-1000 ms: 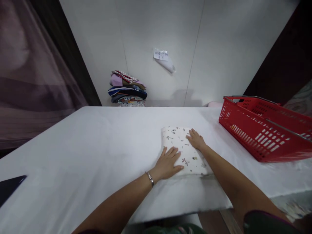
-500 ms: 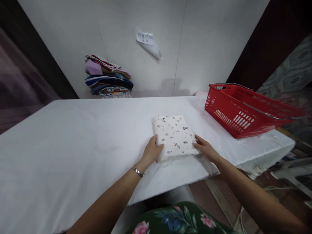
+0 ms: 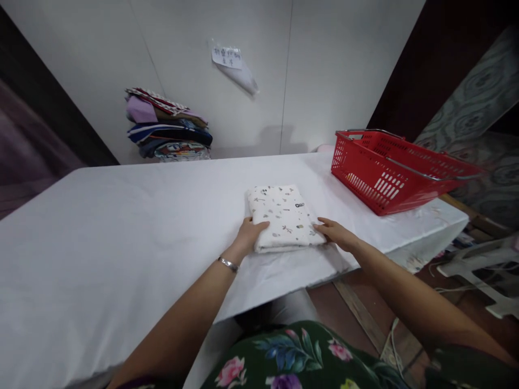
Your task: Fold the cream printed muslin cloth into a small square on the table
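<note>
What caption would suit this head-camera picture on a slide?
Left hand gripping, right hand touching the near corners of a folded cloth on a white table, red basket at right.

Left half of the counter (image 3: 113,227) is wide open, tons of room to sweep across. Right side's tighter: the red basket (image 3: 381,173) sits near the far right corner, leaving just a strip of open counter between it and the folded cloth (image 3: 284,213). A stack of clothes (image 3: 168,127) blocks the back left, by the wall (image 3: 332,70).
</note>
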{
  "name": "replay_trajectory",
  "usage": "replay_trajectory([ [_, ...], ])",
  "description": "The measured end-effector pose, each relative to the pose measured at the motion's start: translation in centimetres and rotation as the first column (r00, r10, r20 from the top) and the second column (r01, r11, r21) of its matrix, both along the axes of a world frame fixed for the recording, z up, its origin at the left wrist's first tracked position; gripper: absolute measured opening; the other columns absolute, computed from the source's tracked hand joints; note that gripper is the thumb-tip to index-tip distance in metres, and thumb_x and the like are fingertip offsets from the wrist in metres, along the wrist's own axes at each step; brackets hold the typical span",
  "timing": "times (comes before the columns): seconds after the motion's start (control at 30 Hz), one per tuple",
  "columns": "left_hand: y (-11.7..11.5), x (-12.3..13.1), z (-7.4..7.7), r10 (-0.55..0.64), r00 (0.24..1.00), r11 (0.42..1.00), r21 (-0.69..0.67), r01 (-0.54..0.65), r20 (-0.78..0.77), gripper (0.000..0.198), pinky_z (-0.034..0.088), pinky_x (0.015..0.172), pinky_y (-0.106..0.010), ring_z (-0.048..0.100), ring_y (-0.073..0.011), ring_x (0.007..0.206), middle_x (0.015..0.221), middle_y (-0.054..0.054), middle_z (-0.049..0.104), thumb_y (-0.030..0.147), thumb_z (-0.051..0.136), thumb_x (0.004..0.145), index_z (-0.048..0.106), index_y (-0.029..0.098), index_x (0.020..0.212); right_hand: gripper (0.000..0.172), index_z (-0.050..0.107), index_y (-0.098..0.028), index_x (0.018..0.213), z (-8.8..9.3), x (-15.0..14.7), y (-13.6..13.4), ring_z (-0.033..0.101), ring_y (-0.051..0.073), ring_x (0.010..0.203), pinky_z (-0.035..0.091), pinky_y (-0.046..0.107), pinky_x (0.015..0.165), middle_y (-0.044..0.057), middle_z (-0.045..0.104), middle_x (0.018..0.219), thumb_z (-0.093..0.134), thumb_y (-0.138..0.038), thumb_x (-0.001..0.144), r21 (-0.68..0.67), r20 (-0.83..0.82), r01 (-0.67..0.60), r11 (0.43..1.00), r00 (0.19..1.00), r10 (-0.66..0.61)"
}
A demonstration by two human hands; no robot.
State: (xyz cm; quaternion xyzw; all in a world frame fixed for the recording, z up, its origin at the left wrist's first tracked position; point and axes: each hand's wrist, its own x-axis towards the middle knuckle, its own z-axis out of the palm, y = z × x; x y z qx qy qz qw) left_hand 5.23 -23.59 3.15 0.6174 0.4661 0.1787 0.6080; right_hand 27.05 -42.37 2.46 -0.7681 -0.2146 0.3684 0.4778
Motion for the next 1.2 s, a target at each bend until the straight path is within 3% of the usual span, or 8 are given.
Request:
replay_trajectory([
  [0.13, 0.5, -1.0, -0.3, 0.042, 0.997, 0.993, -0.113, -0.035, 0.058, 0.073, 0.052, 0.080, -0.033, 0.058, -0.0256, 0.104, 0.128, -0.018, 0.052, 0.030, 0.072, 0.066, 0.038, 0.014, 0.128, 0.062, 0.050, -0.016, 0.127, 0.6, 0.0, -0.2, 0.060, 0.014, 0.065, 0.048, 0.023, 0.052, 0.009, 0.067, 0.094, 0.068, -0.042, 0.074, -0.036, 0.056, -0.075, 0.997, 0.995, 0.077],
  [0.27, 1.1, -1.8, -1.6, 0.039, 0.999, 0.995, -0.086, -0.040, -0.008, 0.081, 0.051, 0.079, -0.035, 0.058, -0.0271, 0.104, 0.128, -0.018, 0.051, 0.030, 0.075, 0.062, 0.034, 0.016, 0.132, 0.033, 0.063, -0.016, 0.097, 0.8, -0.8, -1.6, 0.057, 0.011, 0.061, 0.043, 0.020, 0.049, 0.006, 0.066, 0.085, 0.061, -0.042, 0.076, -0.006, 0.244, -0.089, 0.996, 0.966, 0.088],
  [0.5, 1.2, -1.6, -2.3, 0.000, 0.998, 1.000, 0.006, 0.001, -0.070, 0.070, 0.049, 0.082, -0.036, 0.058, -0.0269, 0.103, 0.124, -0.017, 0.055, 0.031, 0.071, 0.066, 0.040, 0.016, 0.126, 0.036, 0.059, -0.018, 0.081, 0.1, -4.4, -3.6, 0.051, 0.011, 0.051, 0.037, 0.022, 0.047, -0.002, 0.056, 0.062, 0.055, -0.053, 0.076, -0.070, 0.411, -0.192, 0.979, 0.889, 0.203],
  [0.8, 0.5, -1.9, -1.8, -0.041, 0.983, 0.976, 0.203, 0.077, -0.177, 0.073, 0.044, 0.090, -0.036, 0.055, -0.0276, 0.109, 0.125, -0.018, 0.055, 0.033, 0.069, 0.067, 0.039, 0.012, 0.129, 0.026, 0.049, -0.020, 0.066, -2.2, -4.1, -2.6, 0.041, 0.009, 0.044, 0.031, 0.023, 0.045, -0.007, 0.045, 0.049, 0.056, -0.044, 0.073, 0.030, 0.392, -0.111, 0.993, 0.916, 0.090],
  [0.93, 0.3, -1.8, -1.8, -0.028, 0.983, 0.967, 0.245, 0.073, -0.182, 0.071, 0.042, 0.093, -0.036, 0.055, -0.0277, 0.110, 0.125, -0.017, 0.055, 0.030, 0.070, 0.066, 0.040, 0.013, 0.128, 0.026, 0.051, -0.020, 0.069, -2.6, -3.6, -2.9, 0.040, 0.010, 0.038, 0.030, 0.023, 0.042, -0.007, 0.044, 0.044, 0.054, -0.045, 0.074, -0.079, 0.305, -0.135, 0.988, 0.940, 0.153],
  [1.03, 0.2, -1.7, -1.6, -0.007, 0.988, 0.974, 0.221, 0.041, -0.153, 0.070, 0.042, 0.093, -0.037, 0.055, -0.0281, 0.110, 0.124, -0.017, 0.056, 0.029, 0.070, 0.065, 0.042, 0.013, 0.127, 0.029, 0.059, -0.019, 0.079, -2.2, -3.3, -2.9, 0.051, 0.012, 0.049, 0.036, 0.024, 0.050, -0.002, 0.057, 0.057, 0.056, -0.047, 0.075, -0.119, 0.420, -0.150, 0.982, 0.888, 0.186],
  [1.1, 0.1, -1.8, -1.2, 0.021, 0.994, 0.989, 0.145, -0.005, -0.105, 0.069, 0.044, 0.091, -0.037, 0.056, -0.0278, 0.109, 0.124, -0.017, 0.057, 0.027, 0.071, 0.065, 0.043, 0.013, 0.126, 0.038, 0.063, -0.018, 0.096, -1.8, -3.2, -2.6, 0.057, 0.015, 0.064, 0.041, 0.026, 0.060, 0.003, 0.065, 0.078, 0.058, -0.049, 0.075, -0.095, 0.499, -0.140, 0.986, 0.850, 0.169],
  [1.2, 0.0, -1.9, -0.3, 0.035, 0.998, 0.994, -0.106, -0.030, 0.050, 0.064, 0.050, 0.084, -0.037, 0.061, -0.0272, 0.101, 0.117, -0.017, 0.061, 0.024, 0.071, 0.066, 0.046, 0.012, 0.123, 0.061, 0.054, -0.017, 0.123, -1.5, -3.1, -1.6, 0.059, 0.016, 0.072, 0.044, 0.027, 0.063, 0.008, 0.064, 0.101, 0.059, -0.053, 0.074, -0.073, 0.427, -0.102, 0.992, 0.896, 0.123],
])
